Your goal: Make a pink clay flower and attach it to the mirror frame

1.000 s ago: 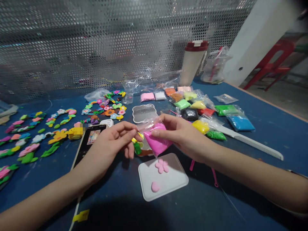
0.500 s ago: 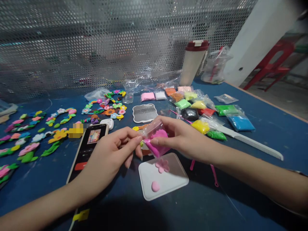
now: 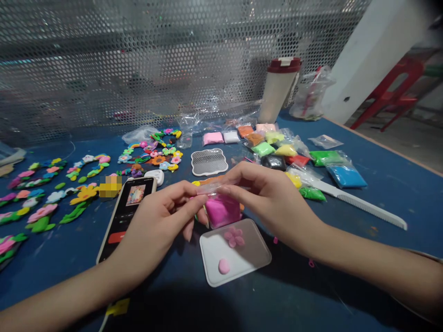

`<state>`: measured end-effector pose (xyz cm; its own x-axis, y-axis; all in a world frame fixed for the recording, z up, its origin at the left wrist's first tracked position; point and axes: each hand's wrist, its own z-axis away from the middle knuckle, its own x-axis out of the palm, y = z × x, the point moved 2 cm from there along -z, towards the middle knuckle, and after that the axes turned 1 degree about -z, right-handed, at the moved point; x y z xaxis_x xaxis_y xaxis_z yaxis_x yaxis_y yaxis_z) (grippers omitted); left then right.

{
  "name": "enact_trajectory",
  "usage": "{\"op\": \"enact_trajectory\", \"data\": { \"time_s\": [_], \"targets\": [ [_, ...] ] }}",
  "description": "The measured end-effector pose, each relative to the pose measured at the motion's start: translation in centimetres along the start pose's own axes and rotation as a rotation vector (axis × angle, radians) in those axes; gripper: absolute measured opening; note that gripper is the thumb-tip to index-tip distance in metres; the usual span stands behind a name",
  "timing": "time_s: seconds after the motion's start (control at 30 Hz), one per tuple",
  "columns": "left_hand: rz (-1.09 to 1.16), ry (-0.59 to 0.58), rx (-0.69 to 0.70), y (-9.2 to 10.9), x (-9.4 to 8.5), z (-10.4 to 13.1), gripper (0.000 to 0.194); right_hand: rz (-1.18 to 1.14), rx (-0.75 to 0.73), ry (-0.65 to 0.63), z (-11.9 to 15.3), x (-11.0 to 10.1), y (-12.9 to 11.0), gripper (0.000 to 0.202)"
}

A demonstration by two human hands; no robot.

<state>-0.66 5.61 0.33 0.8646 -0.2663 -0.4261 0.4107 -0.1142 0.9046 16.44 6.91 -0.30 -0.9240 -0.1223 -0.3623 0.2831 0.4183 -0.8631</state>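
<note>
Pink clay bag (image 3: 221, 208) pinched at top by left hand (image 3: 162, 214) and right hand (image 3: 270, 196); flower piece (image 3: 234, 236) done on near tray (image 3: 252, 258).

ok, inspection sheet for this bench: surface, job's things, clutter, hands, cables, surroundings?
Surface: blue table, scuffed.
Job's things: clear plastic bag of pink clay; white plastic tray beneath it, carrying a pink clay flower and a pink clay lump.
Clutter: bagged clay in many colours, finished clay flowers, black phone, white comb, red-lidded cup.
Hands: left hand and right hand both pinch the bag's top edge.
Cables: white cable at the near edge.
Surroundings: perforated metal screen, red chair.
</note>
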Motion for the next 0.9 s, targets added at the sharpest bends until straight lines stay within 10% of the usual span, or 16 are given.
{"op": "enact_trajectory", "data": {
  "time_s": [0.63,0.9],
  "targets": [
    [-0.022,-0.002,0.058,1.4,0.8,0.2,0.015,0.062,-0.033,-0.069,0.6,0.2,-1.0,0.016],
    [0.071,-0.082,0.056,1.5,0.7,-1.2,0.018,0.318,-0.036,-0.158,-1.8,-3.8,0.7,0.023]
  ]
}}
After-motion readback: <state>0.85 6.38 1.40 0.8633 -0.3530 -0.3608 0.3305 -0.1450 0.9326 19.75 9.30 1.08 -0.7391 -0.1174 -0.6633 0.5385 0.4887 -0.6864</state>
